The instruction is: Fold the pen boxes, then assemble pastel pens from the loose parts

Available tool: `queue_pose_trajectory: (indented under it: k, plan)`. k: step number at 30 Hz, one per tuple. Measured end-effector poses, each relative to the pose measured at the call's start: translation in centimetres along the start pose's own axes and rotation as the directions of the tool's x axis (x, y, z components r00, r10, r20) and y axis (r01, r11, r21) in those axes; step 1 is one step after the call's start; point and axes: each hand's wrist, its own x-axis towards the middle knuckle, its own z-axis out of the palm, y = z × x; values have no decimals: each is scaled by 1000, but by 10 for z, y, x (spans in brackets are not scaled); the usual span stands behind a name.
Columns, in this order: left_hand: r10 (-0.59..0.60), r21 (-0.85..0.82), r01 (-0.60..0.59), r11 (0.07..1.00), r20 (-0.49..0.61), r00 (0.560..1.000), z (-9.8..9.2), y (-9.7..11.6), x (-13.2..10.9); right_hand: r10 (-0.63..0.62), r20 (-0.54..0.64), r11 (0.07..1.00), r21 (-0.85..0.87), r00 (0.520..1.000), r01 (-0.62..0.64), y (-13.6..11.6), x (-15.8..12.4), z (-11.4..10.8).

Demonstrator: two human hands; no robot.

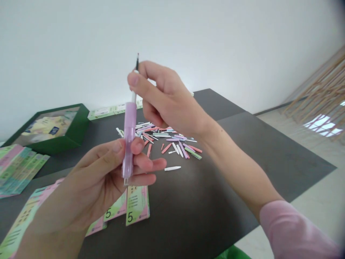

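**Plain indoor workroom set up for small-parts handwork**
Dark table [283, 158] carries loose pen parts [167, 140], printed card packs [137, 205], a green box [61, 142]; white wall [172, 32], pale tiled floor [318, 208].

A bold black "5" is printed near the bottom left corner of a green-and-pink packet [138, 205], and the same numeral stands on the packet [115, 208] just beside it. Rows of tiny dark print run above the numeral on the nearer one, too small to read. More small print covers the fanned packets [16, 169] at the left, and a dark blue label [54, 130] shows inside the green box [51, 144], both unreadable.
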Motion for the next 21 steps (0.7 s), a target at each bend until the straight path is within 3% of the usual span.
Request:
queue_pose_trajectory:
  k: [4,12,16,21]
  plan:
    - [-15,-67,14,998,-24,1000,5,0,-1,31,-37,990,140,999,-25,15,-4,7]
    - [48,-79,-57,995,-106,993,18,-10,0,-50,-122,951,296,991,84,32,-13,16]
    - [78,-17,-80,997,-105,991,18,-15,1,-48,-133,968,239,990,79,29,-18,15]
    - [101,104,-93,990,-69,993,11,-12,3,-102,-166,981,144,981,127,9,-11,6]
